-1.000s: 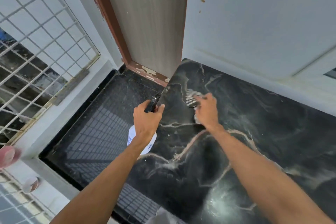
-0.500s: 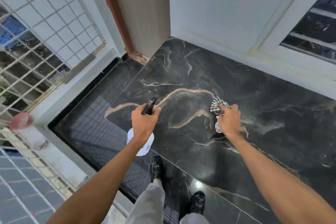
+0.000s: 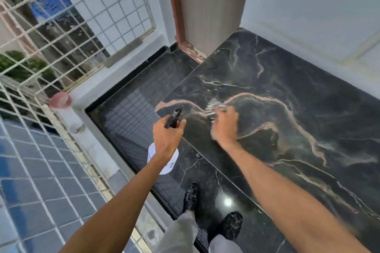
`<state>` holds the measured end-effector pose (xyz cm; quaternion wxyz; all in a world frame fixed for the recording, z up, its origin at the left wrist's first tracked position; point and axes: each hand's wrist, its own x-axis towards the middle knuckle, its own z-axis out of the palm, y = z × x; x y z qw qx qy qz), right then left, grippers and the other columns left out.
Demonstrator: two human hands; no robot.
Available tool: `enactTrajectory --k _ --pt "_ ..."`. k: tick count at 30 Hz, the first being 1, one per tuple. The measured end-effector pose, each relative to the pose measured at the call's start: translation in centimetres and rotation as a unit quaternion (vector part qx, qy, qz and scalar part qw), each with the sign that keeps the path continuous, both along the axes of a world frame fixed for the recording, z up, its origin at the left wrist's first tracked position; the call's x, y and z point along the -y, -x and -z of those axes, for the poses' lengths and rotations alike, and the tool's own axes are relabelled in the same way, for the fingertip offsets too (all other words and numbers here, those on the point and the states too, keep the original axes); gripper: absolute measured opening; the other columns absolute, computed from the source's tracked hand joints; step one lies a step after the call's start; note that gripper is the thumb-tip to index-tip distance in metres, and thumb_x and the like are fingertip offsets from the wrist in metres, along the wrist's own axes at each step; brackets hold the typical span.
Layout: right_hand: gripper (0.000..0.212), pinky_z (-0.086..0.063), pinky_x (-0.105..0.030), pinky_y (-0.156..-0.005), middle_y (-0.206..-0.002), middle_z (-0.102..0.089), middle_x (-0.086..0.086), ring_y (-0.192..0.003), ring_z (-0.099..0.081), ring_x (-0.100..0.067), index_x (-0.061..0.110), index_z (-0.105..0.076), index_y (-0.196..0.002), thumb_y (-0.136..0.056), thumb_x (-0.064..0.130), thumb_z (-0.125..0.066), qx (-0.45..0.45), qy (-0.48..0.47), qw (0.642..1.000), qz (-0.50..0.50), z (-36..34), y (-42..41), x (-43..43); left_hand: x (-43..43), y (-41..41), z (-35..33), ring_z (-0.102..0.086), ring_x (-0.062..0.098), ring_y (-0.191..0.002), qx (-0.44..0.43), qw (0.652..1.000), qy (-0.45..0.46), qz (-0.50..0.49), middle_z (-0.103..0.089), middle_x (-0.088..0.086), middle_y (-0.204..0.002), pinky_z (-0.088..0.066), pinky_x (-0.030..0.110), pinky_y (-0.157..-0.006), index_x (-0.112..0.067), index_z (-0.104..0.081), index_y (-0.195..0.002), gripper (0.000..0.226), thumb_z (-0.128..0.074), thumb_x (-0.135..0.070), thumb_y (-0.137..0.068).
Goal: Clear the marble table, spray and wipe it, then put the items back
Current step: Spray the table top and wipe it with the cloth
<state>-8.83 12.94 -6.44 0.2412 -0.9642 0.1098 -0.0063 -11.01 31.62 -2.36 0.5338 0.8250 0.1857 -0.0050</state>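
Marble, black with pink veins, lies bare under us: the tabletop (image 3: 287,109) carries nothing but our right hand (image 3: 225,124), pressed flat on a checked cloth (image 3: 212,107) (blurred, only its far edge showing past the fingers). Our left hand (image 3: 166,139) is clamped round a spray bottle (image 3: 164,160), nozzle aimed forward, just off the tabletop's left edge. Unwiped stone stretches away to the right, so the right hand is nearer it.

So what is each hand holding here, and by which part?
The left hand grips the spray bottle by its neck under the black trigger head. The right hand presses a blurred checked cloth flat on the marble table.
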Motion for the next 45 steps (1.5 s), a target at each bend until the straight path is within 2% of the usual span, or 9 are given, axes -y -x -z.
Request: enactTrajectory --k 3,8,14,18,23,27,30,35,45 --pt "0.051 -0.05 -0.039 -0.095 -0.123 -0.044 -0.008 -0.116 -0.045 -0.029 0.025 -0.058 -0.136 -0.09 0.003 -0.057 -0.003 -0.014 0.985 -0.171 1.1 -1.7 -5.3 -2.7 -1.4 0.8 -0.044 0.004 -0.046 -0.003 1.0 -0.009 -0.017 -0.053 -0.014 -0.048 -0.042 0.011 -0.052 -0.01 -0.057 -0.063 0.04 -0.082 -0.026 -0.09" --pt "0.049 -0.05 -0.046 -0.099 -0.128 -0.047 -0.014 -0.117 -0.048 -0.037 0.02 -0.063 -0.133 -0.089 0.0 -0.06 -0.017 0.004 1.0 0.02 0.7 -9.6 -6.3 -6.6 -3.3 1.8 -0.053 0.01 -0.054 0.012 1.0 -0.017 -0.022 -0.061 -0.002 -0.057 -0.049 0.025 -0.063 -0.008 -0.062 -0.069 0.032 -0.082 -0.023 -0.09" --pt "0.055 -0.056 -0.042 -0.085 -0.123 -0.043 -0.005 -0.111 -0.044 -0.028 0.032 -0.058 -0.133 -0.086 0.002 -0.062 -0.01 0.011 0.956 -0.293 0.9 -3.5 -10.8 -7.2 -4.1 2.1 -0.039 0.011 -0.053 0.02 0.999 -0.034 0.001 -0.053 0.005 -0.054 -0.038 0.029 -0.057 -0.009 -0.053 -0.063 0.038 -0.08 -0.022 -0.086" --pt "0.054 -0.052 -0.045 -0.097 -0.125 -0.043 -0.005 -0.116 -0.044 -0.027 0.027 -0.058 -0.138 -0.089 0.003 -0.06 -0.025 -0.01 0.997 -0.068 1.1 -1.0 -3.7 -4.8 -3.3 1.8 -0.04 0.005 -0.047 0.02 0.999 -0.022 0.035 -0.049 -0.011 -0.047 -0.038 0.018 -0.054 -0.027 -0.049 -0.055 0.045 -0.079 -0.027 -0.088" --pt "0.054 -0.055 -0.033 -0.087 -0.123 -0.042 0.001 -0.111 -0.043 -0.019 0.034 -0.057 -0.138 -0.09 0.009 -0.066 -0.028 -0.031 0.975 -0.219 1.1 10.2 -2.5 -0.3 -0.3 1.3 -0.038 0.009 -0.046 0.024 0.995 -0.011 0.093 -0.047 -0.002 -0.048 -0.036 0.016 -0.052 -0.011 -0.049 -0.061 0.045 -0.08 -0.024 -0.092" --pt "0.047 -0.055 -0.041 -0.084 -0.116 -0.043 -0.001 -0.106 -0.052 -0.027 0.027 -0.063 -0.135 -0.093 0.006 -0.059 -0.012 -0.091 0.995 0.025 1.3 12.2 5.4 1.8 1.7 0.8 -0.036 0.009 -0.046 0.007 0.996 0.019 0.088 -0.045 -0.006 -0.05 -0.036 0.016 -0.048 -0.005 -0.051 -0.065 0.042 -0.079 -0.021 -0.092" --pt "0.044 -0.05 -0.045 -0.095 -0.12 -0.046 -0.011 -0.111 -0.048 -0.033 0.019 -0.064 -0.135 -0.093 0.006 -0.058 -0.025 -0.033 0.987 0.155 0.8 10.0 8.9 2.7 1.8 0.8 -0.038 0.005 -0.045 0.004 0.997 0.013 0.081 -0.047 -0.01 -0.049 -0.037 0.013 -0.049 -0.009 -0.051 -0.063 0.042 -0.08 -0.02 -0.091" --pt "0.044 -0.054 -0.043 -0.093 -0.12 -0.043 -0.008 -0.112 -0.047 -0.028 0.019 -0.06 -0.138 -0.095 0.008 -0.058 -0.022 -0.02 0.999 0.035 0.3 4.7 5.7 2.2 -0.5 0.6 -0.044 0.005 -0.048 -0.012 0.998 -0.011 0.063 -0.053 -0.01 -0.051 -0.04 0.017 -0.055 -0.015 -0.054 -0.062 0.041 -0.081 -0.025 -0.09" --pt "0.039 -0.046 -0.047 -0.098 -0.131 -0.043 -0.019 -0.116 -0.048 -0.044 0.016 -0.065 -0.13 -0.095 0.007 -0.051 -0.012 -0.027 0.987 0.156 0.5 -14.8 3.2 -2.6 -7.0 2.0 -0.048 0.007 -0.056 0.001 0.999 0.045 0.007 -0.057 -0.011 -0.059 -0.042 0.025 -0.063 -0.017 -0.059 -0.069 0.03 -0.081 -0.023 -0.088"
